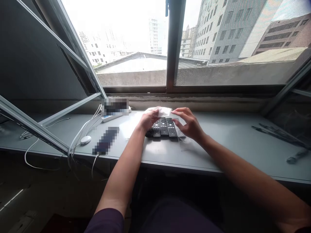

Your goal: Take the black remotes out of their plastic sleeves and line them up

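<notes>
Several black remote controls [164, 128] lie side by side in a row on the grey table. Over their far ends my left hand [151, 118] is closed on a thin white packet [165, 112], perhaps of plastic or paper; I cannot tell which. My right hand [188, 122] hovers at the row's right end, thumb and fingers apart, with its index fingertip close to the packet's right corner. Beneath that hand a clear plastic bag [184, 142] lies crumpled beside the rightmost remote. My left hand covers part of the leftmost remotes.
A white power strip [116, 115] with cables sits at the back left. Nearer are a blurred dark phone-like object [106, 140] and a round white puck [86, 139]. Metal frame bars [70, 94] cross the left side. Dark strips [279, 136] lie far right. Windows stand behind.
</notes>
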Available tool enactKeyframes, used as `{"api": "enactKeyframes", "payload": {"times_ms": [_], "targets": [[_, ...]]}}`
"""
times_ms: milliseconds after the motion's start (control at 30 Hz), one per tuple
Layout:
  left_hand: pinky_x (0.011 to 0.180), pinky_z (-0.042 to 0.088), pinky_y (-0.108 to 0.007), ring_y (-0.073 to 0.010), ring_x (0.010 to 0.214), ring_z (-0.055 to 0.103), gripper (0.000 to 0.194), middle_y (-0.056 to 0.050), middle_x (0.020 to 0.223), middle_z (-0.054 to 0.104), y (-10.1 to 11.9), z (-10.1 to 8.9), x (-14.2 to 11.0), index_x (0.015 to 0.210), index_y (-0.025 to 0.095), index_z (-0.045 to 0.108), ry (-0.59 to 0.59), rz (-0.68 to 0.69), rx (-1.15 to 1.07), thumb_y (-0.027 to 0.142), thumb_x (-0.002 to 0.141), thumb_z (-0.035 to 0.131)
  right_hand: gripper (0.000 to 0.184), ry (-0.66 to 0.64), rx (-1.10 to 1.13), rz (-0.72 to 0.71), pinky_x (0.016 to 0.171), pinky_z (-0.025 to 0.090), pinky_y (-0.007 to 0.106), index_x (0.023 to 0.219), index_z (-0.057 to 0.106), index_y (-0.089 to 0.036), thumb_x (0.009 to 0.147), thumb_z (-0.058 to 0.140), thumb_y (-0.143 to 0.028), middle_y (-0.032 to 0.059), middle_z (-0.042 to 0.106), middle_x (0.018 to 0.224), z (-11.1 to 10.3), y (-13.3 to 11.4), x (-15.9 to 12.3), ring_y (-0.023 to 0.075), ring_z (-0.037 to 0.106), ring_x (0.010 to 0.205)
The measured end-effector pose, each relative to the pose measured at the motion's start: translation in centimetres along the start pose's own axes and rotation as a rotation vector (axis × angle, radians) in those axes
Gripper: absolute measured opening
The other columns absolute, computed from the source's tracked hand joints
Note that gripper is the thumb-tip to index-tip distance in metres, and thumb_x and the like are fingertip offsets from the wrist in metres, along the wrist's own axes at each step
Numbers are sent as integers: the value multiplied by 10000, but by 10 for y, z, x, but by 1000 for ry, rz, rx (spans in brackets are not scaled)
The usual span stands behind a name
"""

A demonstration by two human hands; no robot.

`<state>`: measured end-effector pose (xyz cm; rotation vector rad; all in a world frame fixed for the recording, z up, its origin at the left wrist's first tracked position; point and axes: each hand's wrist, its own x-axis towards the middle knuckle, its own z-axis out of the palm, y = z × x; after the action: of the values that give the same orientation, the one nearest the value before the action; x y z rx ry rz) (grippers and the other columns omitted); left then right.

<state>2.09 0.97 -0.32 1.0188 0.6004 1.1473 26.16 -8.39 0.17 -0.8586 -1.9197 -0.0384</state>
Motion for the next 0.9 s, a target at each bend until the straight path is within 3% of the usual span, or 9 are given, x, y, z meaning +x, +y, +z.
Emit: {"api": "enactKeyframes", "payload": {"times_ms": [133, 300, 433, 567, 900], "targets": [[959, 646, -340, -201, 1019, 779, 300, -113, 1165, 816, 1, 0, 0, 1225, 144, 795, 44, 27, -22, 247, 944, 817, 336, -59, 41, -37, 1186, 540, 664, 1378, 777, -312, 1099, 600, -256, 91, 768, 1375, 0, 3, 1, 365, 648, 1368], [980, 633, -338, -206, 1027, 781, 342, -129, 1159, 819, -2, 5, -2, 1231, 127, 797, -39, -29, -12, 243, 916, 863, 321, -122, 63, -79, 1222, 512, 666, 1364, 781, -303, 1094, 610, -264, 98, 771, 1382, 5, 7, 0, 383, 577, 1490], [959, 637, -335, -206, 1015, 780, 365, -129, 1153, 817, -3, 3, -1, 1238, 124, 793, -45, -34, -12, 253, 908, 880, 299, -54, 53, -57, 1203, 533, 657, 1336, 789, -302, 1086, 629, -266, 101, 781, 1331, 3, 1, 0, 376, 625, 1418], [939, 637, -320, -195, 1005, 781, 358, -118, 1137, 817, -1, 1, 0, 1237, 137, 785, 6, 13, -25, 264, 915, 876, 374, 6, 32, -11, 1238, 493, 686, 1421, 758, -323, 1075, 638, -251, 80, 753, 1428, -2, -3, 1, 376, 611, 1436], [926, 627, -303, -209, 1047, 783, 457, -127, 1214, 819, -3, 7, -6, 1278, 151, 786, -64, -15, 2, 229, 850, 927, 423, -128, 30, -115, 1244, 487, 689, 1478, 719, -307, 1067, 659, -230, 66, 734, 1490, 6, 5, -3, 374, 540, 1532]]}}
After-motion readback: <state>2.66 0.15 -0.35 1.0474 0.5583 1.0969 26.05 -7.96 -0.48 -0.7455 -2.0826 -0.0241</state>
